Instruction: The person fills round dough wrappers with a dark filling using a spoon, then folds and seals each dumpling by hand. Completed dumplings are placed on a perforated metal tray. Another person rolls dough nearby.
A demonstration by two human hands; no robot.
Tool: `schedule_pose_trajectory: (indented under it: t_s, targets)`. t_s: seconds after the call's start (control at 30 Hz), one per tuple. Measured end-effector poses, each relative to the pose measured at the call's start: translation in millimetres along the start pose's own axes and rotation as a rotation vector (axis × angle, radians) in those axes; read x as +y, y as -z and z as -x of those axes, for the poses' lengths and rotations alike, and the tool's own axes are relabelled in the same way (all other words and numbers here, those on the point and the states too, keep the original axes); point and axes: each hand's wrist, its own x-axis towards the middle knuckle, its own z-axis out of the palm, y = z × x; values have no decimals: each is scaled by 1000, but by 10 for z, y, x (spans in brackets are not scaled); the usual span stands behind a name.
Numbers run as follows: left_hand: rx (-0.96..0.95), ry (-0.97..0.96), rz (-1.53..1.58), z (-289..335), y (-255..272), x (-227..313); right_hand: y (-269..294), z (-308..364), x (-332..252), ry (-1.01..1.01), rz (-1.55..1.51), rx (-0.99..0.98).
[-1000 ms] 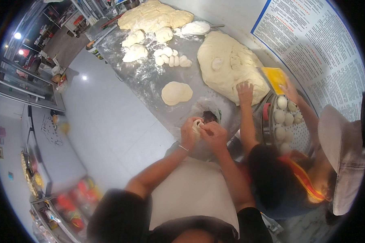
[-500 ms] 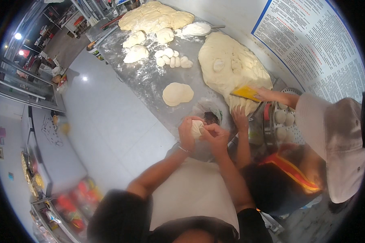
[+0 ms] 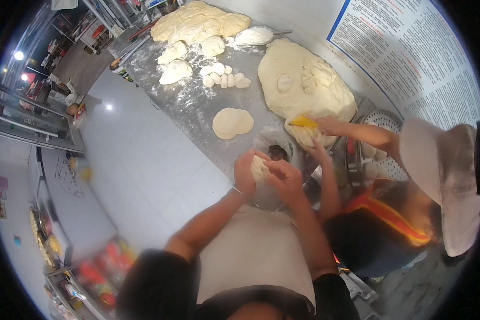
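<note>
A pleated dough bun [image 3: 258, 168] sits in my left hand [image 3: 244, 176], whose fingers curl round it. My right hand [image 3: 285, 175] pinches the gathered edge of the same bun from the other side. Just beyond my hands stands a bowl [image 3: 292, 144] lined with clear plastic, with dark filling [image 3: 277, 153] in it. A flattened dough wrapper [image 3: 232, 123] lies on the metal table [image 3: 192, 114] past the bowl, to its left. Whatever is inside the bun is hidden.
At my right, a co-worker in a cap [image 3: 432, 176] presses a yellow scraper [image 3: 303, 121] into a big dough mass [image 3: 298, 74]. Small dough pieces [image 3: 224, 79] and floured lumps [image 3: 176, 72] lie farther back, before another dough slab [image 3: 197, 21]. A perforated steamer tray [image 3: 386, 121] stands right.
My right fingers have shifted slightly along the bun's edge, and its pleats show more. The co-worker's scraper has moved left and the near end of the dough is bunched up.
</note>
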Motion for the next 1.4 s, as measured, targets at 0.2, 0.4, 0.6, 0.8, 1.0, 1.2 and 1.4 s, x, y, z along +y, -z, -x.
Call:
schedule_pose_trajectory:
  t_s: [0.2, 0.4, 0.6, 0.8, 1.0, 1.2, 1.4]
  targets:
    - [-46, 197, 381, -61, 38, -66, -27, 28, -49, 177, 261, 14]
    - [-431, 794, 708, -117, 258, -578, -78, 151, 221, 666, 581, -63]
    - [-387, 1149, 863, 148, 404, -1011, -221, 360, 462, 491, 519, -157]
    - [-280, 986, 979, 209, 812, -955, 128, 294, 506, -117, 520, -71]
    - [-166, 917, 874, 102, 1083, -907, 36, -127, 906, -57, 744, -38]
    - [55, 907, 824, 196, 1189, -780, -216, -398, 1151, -121, 937, -138]
    - [89, 893, 847, 262, 1288, -795, -294, -485, 1438, -223, 1100, -255]
